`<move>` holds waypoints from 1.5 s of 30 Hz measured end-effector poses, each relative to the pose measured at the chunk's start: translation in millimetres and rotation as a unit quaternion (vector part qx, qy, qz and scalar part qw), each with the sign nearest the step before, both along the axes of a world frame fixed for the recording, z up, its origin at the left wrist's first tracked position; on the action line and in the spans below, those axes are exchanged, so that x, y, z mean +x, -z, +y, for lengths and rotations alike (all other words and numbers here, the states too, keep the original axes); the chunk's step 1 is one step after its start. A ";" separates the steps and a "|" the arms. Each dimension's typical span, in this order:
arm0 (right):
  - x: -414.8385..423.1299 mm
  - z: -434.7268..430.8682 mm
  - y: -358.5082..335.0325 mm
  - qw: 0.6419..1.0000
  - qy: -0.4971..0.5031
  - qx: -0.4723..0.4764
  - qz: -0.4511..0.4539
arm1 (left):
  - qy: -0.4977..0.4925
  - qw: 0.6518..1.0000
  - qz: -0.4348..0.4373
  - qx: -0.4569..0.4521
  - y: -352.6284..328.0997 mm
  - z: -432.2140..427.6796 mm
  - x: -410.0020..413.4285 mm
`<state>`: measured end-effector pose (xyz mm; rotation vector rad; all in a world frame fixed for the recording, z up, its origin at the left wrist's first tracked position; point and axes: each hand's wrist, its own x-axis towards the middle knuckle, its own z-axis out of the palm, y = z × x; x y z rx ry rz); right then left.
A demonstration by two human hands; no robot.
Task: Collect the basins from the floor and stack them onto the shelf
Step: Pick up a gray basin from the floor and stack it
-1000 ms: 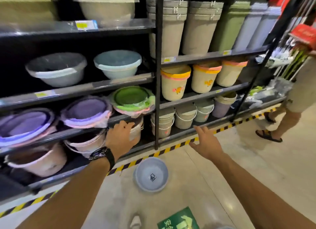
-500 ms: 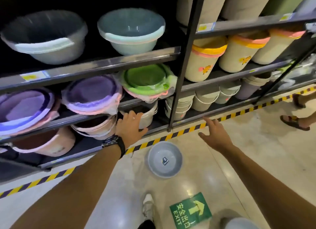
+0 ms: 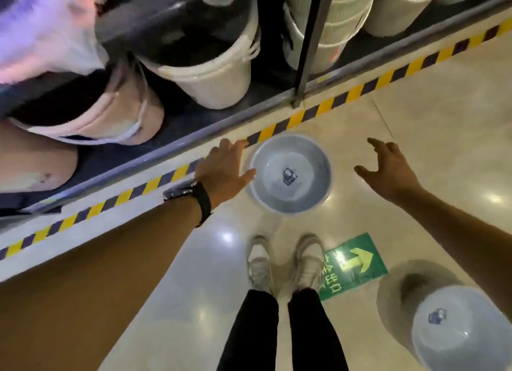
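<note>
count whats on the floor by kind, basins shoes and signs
Pale blue basins: 2, one between the hands, one at lower right
Shoes: 2, left and right
Green exit signs: 1
Total: 5

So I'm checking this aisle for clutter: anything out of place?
Yes. Two grey basins sit on the walkway floor, not shelved: one by the striped tape, between both open hands, another at lower right beside the green exit sticker.
</note>
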<state>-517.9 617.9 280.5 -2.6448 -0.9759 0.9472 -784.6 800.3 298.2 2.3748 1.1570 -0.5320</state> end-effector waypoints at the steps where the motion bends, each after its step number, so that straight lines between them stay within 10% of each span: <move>1: 0.5 1.8 35.2 1.000 -0.006 -0.008 0.005 | 0.003 1.000 0.010 -0.007 36.0 -2.2 2.8; 10: -4.9 -12.1 294.8 0.999 0.024 -0.033 0.021 | -0.081 0.992 0.043 -0.081 302.4 -41.0 -8.8; 20: -6.9 -11.8 369.5 0.994 0.093 0.020 0.045 | -0.266 0.953 -0.069 -0.130 386.0 -48.0 -6.5; 30: -3.5 -11.4 346.3 0.986 0.143 0.074 0.054 | -0.324 0.931 -0.118 -0.123 352.7 -26.4 10.3; 45: 23.0 -48.5 128.0 0.970 0.211 0.121 0.006 | -0.254 0.937 -0.234 -0.052 121.5 -37.0 62.7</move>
